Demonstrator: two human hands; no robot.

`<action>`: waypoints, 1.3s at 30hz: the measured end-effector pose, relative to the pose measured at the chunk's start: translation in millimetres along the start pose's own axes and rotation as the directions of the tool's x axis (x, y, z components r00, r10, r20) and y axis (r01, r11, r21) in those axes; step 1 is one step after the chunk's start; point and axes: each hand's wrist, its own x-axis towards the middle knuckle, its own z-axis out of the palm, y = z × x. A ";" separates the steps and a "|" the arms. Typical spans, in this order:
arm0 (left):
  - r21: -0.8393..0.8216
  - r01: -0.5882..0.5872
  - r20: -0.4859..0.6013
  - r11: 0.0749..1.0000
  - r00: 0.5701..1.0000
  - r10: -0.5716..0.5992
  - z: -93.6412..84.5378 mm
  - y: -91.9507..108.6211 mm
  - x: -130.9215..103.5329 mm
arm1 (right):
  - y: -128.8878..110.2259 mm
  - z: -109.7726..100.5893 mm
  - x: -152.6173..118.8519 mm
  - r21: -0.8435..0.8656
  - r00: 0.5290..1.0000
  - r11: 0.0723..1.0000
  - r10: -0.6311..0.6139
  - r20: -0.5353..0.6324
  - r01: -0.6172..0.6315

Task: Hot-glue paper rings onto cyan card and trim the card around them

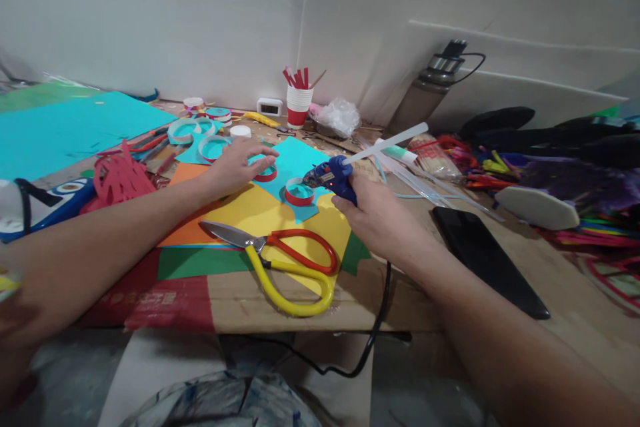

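My right hand (360, 203) grips a blue glue gun (336, 177) with a long white glue stick out of its back. The gun's nozzle is at the rim of a red and white paper ring (299, 192) on blue paper (293, 157). Over a second red ring (266, 173), my left hand (240, 160) hovers or rests with its fingers spread, partly hiding that ring. Further left are white-rimmed rings (214, 147) on blue paper. Scissors (257, 243) with one red and one yellow handle lie open on yellow paper (235, 207).
A black phone (487, 260) lies at the right, near the gun's black cord (383, 307). Behind stand a red and white cup (298, 110) with strips and a tilted bottle (425, 90). Red paper strips (123, 177) are piled at the left.
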 end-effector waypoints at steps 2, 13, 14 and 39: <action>0.003 -0.009 0.018 1.000 1.000 0.009 -6.9 -4.3 3.7 | -0.6 0.1 0.1 0.002 1.000 1.000 0.002 0.003 -0.002; 0.183 -0.016 0.239 0.983 0.970 -0.029 -12.8 -10.4 6.2 | 1.4 3.4 0.6 0.026 0.999 0.999 -0.037 -0.007 0.038; 0.191 -0.014 0.252 0.982 0.967 -0.035 -13.2 -9.0 6.1 | 1.5 3.5 0.6 0.026 0.999 0.999 -0.039 -0.010 0.039; 0.097 0.101 0.215 0.990 0.969 -0.120 -9.8 -19.1 2.3 | 2.4 -2.6 1.5 0.073 1.000 0.997 -0.002 0.011 0.002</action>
